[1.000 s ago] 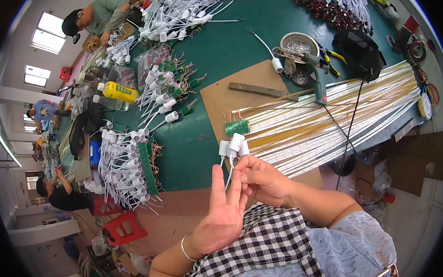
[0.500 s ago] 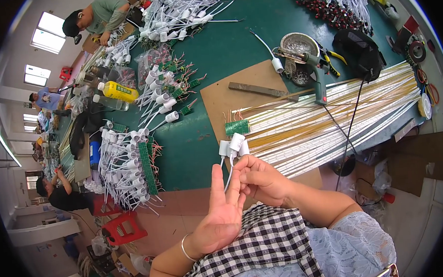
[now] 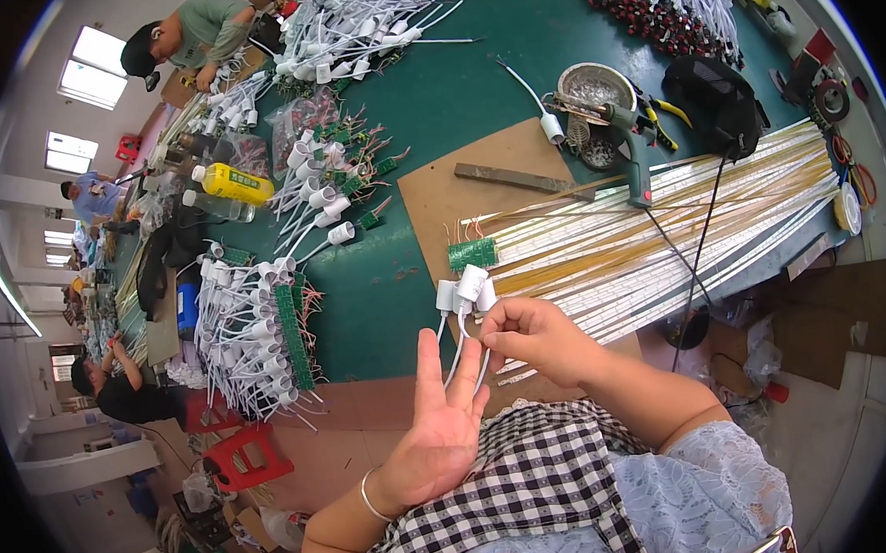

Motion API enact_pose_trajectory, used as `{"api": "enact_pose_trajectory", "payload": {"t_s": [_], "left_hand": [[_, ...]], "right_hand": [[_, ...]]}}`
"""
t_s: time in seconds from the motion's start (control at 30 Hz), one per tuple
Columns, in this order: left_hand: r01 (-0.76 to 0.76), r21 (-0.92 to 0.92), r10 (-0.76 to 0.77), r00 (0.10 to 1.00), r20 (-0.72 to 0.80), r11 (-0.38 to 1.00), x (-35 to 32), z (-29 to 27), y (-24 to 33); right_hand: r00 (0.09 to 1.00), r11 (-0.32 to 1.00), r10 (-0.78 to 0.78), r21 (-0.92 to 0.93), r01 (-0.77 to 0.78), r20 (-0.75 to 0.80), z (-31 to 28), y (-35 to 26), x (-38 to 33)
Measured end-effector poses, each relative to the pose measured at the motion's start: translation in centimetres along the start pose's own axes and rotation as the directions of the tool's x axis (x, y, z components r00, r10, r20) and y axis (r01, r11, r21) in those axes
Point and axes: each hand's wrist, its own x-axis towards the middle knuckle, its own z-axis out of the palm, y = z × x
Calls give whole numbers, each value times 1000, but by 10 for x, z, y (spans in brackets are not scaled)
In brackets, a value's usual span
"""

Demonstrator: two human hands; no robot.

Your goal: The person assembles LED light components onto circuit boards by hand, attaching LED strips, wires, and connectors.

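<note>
Currently, the left hand (image 3: 439, 442) is held palm up with its fingers stretched and parted; white cables (image 3: 454, 361) are seen beside and behind these fingers, though whether any is gripped there cannot be told; one cable is pinched between the thumb and forefinger of the right hand (image 3: 544, 341), which is held just beside the left fingertips; three white sockets (image 3: 472, 281) are clustered at the upper ends of the cables, above the fingertips. Just beyond the sockets, a green circuit board (image 3: 473, 254) is laid on a brown board (image 3: 427, 202), which is itself set on a green table (image 3: 381, 330); to the right, long silvery and yellow strips (image 3: 680, 209) are spread side by side, and a green-handled tool (image 3: 640, 171) is rested over their upper edge; farther back, a bowl (image 3: 597, 69) is placed near yellow-handled pliers (image 3: 668, 135) and a black cap (image 3: 712, 107). To the left, many more sockets are heaped with their cables; near them, a yellow bottle (image 3: 233, 183) is laid on its side; a checked apron (image 3: 548, 471) is worn below the hands.
</note>
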Motion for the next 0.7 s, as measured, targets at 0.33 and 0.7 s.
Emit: {"api": "enact_pose_trajectory", "payload": {"t_s": [0.33, 0.7], "left_hand": [[18, 29, -18, 999, 26, 999, 2, -5, -2], [-173, 834, 63, 984, 164, 524, 1, -14, 1]], "right_hand": [[996, 999, 46, -27, -44, 74, -7, -7, 3], [994, 998, 52, 34, -55, 94, -13, -11, 5]]}}
